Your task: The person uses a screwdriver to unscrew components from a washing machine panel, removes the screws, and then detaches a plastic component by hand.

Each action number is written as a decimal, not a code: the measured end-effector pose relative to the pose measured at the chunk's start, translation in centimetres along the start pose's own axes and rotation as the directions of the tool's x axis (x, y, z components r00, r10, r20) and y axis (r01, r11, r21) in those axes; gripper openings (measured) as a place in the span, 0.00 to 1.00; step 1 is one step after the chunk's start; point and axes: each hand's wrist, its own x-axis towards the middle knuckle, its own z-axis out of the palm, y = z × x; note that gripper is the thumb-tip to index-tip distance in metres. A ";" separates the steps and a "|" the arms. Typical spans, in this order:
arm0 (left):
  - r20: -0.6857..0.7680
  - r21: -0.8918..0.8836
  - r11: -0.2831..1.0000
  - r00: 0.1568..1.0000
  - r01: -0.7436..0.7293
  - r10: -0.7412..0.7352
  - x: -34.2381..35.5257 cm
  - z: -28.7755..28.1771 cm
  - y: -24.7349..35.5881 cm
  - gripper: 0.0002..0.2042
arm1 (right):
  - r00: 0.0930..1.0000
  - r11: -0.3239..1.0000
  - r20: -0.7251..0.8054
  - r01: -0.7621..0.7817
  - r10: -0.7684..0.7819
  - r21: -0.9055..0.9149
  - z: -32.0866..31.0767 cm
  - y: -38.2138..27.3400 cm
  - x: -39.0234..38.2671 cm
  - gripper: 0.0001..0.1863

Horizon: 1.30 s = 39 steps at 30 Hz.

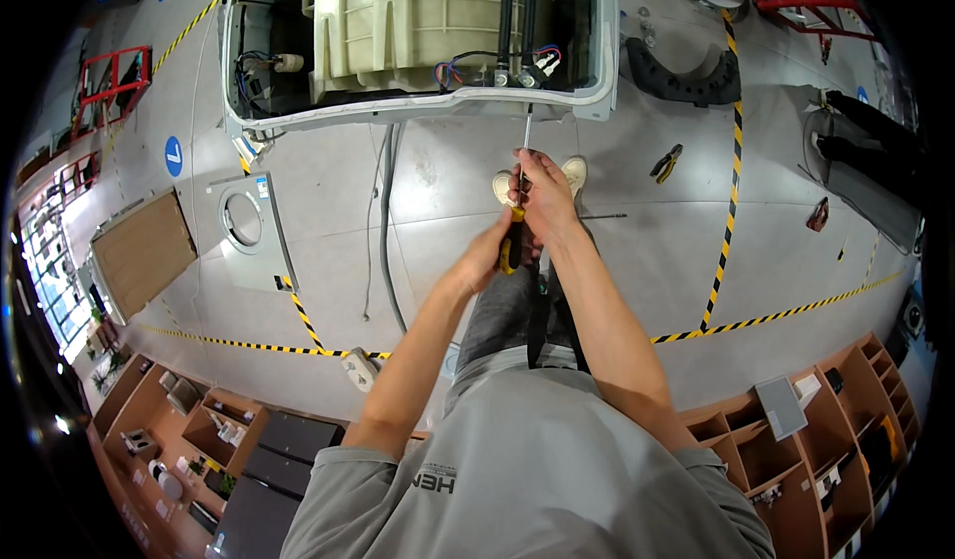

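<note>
My left hand (487, 256) holds the yellow-and-black handle of a screwdriver (513, 239). My right hand (537, 193) is closed round the same screwdriver, higher up. Its thin metal shaft points up to the near lower edge of an open appliance (261, 119); I cannot tell whether the tip touches it. Inside the appliance are a pale plastic tub (398, 32), black hoses (505, 17) and coloured wires (453, 72). My shoes (575, 171) show just beyond my hands.
Pliers (667, 163), a thin rod (604, 216) and a dark curved part (683, 84) lie on the floor at the right, near another person's legs (880, 166). A metal panel (274, 246), boxy part (139, 251) and hose (388, 221) lie left. Wooden shelving (796, 425) stands below.
</note>
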 end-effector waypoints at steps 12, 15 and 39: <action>-0.044 -0.139 0.983 0.992 -0.124 0.119 -0.3 0.5 -4.6 0.19 | 0.998 0.996 -0.056 0.018 -0.023 -0.086 -0.6 1.0 -0.3 0.09; -0.098 -0.059 0.977 0.975 -0.206 0.199 0.0 0.3 -4.5 0.20 | 0.995 0.987 -0.011 0.094 -0.096 -0.133 0.0 0.3 0.5 0.09; -0.277 -0.011 0.973 0.936 -0.229 0.217 -2.8 -1.0 -6.2 0.20 | 0.941 0.967 -0.223 0.252 -0.253 -0.031 2.3 -2.9 5.9 0.06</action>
